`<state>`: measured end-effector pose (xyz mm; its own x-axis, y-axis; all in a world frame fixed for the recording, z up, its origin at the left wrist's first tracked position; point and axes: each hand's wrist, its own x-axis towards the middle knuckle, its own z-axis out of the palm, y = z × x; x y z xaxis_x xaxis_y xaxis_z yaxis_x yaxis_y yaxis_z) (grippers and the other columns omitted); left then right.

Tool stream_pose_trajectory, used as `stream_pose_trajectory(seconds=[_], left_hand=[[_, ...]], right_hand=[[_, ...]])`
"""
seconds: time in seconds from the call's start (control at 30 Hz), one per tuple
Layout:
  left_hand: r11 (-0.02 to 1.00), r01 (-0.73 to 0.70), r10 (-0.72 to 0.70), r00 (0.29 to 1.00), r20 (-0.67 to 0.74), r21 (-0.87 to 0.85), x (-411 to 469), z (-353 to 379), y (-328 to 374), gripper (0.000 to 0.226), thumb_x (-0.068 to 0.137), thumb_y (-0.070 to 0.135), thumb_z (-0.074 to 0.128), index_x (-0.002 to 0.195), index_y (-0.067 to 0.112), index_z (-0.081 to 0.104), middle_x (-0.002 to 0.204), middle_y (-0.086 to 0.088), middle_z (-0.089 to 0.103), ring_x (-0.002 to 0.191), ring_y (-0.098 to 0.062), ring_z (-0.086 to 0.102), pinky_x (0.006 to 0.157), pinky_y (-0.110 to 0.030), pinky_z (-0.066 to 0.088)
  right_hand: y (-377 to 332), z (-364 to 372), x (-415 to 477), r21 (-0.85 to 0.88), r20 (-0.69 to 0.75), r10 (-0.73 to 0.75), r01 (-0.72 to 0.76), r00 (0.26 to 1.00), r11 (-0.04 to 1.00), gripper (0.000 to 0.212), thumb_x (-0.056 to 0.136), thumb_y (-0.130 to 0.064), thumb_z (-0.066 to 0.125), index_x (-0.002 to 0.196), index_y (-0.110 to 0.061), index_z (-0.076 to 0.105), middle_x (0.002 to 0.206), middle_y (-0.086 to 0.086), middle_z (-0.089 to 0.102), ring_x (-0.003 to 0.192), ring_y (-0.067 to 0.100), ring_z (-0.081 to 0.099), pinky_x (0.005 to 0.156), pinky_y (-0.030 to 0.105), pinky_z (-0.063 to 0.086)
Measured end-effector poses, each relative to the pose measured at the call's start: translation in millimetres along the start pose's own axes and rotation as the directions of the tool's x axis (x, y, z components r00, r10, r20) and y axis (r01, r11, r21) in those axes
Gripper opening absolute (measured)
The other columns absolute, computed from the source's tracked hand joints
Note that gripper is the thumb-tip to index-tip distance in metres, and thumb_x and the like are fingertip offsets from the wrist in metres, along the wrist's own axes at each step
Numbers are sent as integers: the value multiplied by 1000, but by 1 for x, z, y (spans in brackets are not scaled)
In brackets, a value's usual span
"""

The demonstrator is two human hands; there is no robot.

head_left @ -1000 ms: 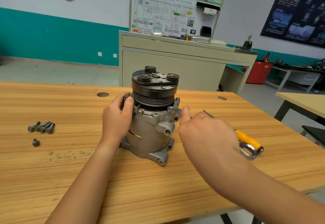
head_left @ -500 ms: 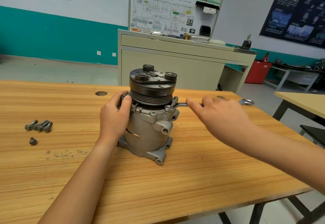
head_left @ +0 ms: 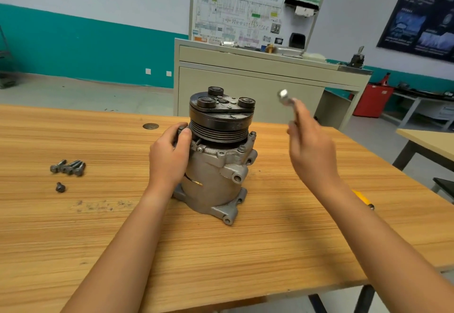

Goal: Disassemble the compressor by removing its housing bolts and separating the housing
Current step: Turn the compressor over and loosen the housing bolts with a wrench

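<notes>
Two hands | left hand (head_left: 169, 157) still grips compressor (head_left: 216, 167) | right hand (head_left: 312, 150) fingers clasp wrench (head_left: 285, 97), now raised off it

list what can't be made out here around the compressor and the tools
All in the head view:
- wrench in the right hand: motion-blurred, with its shaft hidden in the grip, so its end type is unclear.
- compressor far side: hidden by its own body and the left hand, so nothing there can be counted.
- yellow-handled tool: mostly behind the right forearm.
- loose bolts: small and overlapping, so the exact count is unclear.
</notes>
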<state>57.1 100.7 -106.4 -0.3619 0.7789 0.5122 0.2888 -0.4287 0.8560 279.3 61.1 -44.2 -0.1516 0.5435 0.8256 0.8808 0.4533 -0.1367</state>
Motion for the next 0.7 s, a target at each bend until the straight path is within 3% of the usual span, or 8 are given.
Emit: stream_pose_trajectory(seconds=[0.07, 0.17, 0.27, 0.4, 0.5, 0.57, 0.63, 0.7], left_hand=[[1000, -4, 4, 1000, -17, 1, -1, 1, 0, 48, 80, 42, 38, 113, 18, 66, 96, 14, 63, 89, 4, 55, 76, -14, 41], [1000, -7, 7, 1000, -14, 6, -1, 1, 0, 44, 81, 41, 38, 110, 21, 65, 92, 17, 62, 85, 14, 53, 71, -7, 38], [1000, -16, 16, 1000, -9, 3, -1, 0, 0, 43, 82, 40, 38, 109, 20, 65, 88, 22, 60, 82, 20, 52, 67, -1, 37], [1000, -13, 13, 1000, -9, 3, -1, 0, 1, 50, 81, 41, 38, 113, 14, 66, 95, 12, 64, 87, 6, 55, 72, -7, 39], [1000, -23, 23, 1000, -19, 15, -1, 1, 0, 49, 82, 41, 37, 112, 16, 66, 94, 13, 62, 85, 12, 53, 70, -2, 37], [1000, -23, 23, 999, -26, 17, -1, 2, 0, 49, 82, 41, 37, 112, 15, 66, 94, 13, 62, 83, 15, 53, 68, 0, 37], [1000, -22, 23, 999, -30, 15, -1, 3, 0, 49, 82, 40, 38, 112, 15, 66, 94, 13, 63, 83, 11, 53, 68, 0, 36], [999, -32, 33, 999, -28, 16, -1, 2, 0, 47, 82, 40, 37, 111, 15, 66, 90, 19, 61, 83, 13, 53, 67, 1, 35]], right_hand=[[-12, -22, -17, -108, 88, 44, -34, 995, 994, 46, 94, -9, 46, 140, -10, 37, 81, 14, 61, 59, 28, 52, 48, 29, 36], [-32, -43, -31, -356, 381, 139, 6, 914, 934, 55, 98, -19, 37, 147, -28, 13, 92, 3, 56, 66, 22, 48, 51, 31, 34], [-43, -45, -29, -433, 491, 171, 69, 854, 899, 58, 98, -19, 32, 145, -33, 0, 83, -4, 38, 58, 14, 33, 45, 28, 26], [-60, -46, -17, -494, 580, 212, 132, 786, 860, 65, 94, -8, 35, 146, -26, 2, 74, -1, 30, 57, 16, 30, 42, 25, 19], [-76, -46, -13, -537, 632, 205, 231, 747, 812, 69, 88, 1, 35, 147, -13, 3, 71, 3, 30, 54, 17, 28, 41, 27, 17], [-90, -43, -10, -534, 658, 195, 268, 728, 802, 66, 87, 5, 31, 145, -1, 0, 90, 12, 47, 57, 20, 33, 39, 28, 20], [-101, -40, -9, -524, 666, 191, 271, 721, 807, 66, 81, 11, 17, 143, 5, -2, 111, 19, 48, 56, 18, 31, 38, 26, 19], [-105, -38, -10, -515, 679, 186, 280, 710, 811, 66, 77, 11, 9, 142, 7, -3, 116, 20, 46, 57, 17, 30, 39, 25, 19]])
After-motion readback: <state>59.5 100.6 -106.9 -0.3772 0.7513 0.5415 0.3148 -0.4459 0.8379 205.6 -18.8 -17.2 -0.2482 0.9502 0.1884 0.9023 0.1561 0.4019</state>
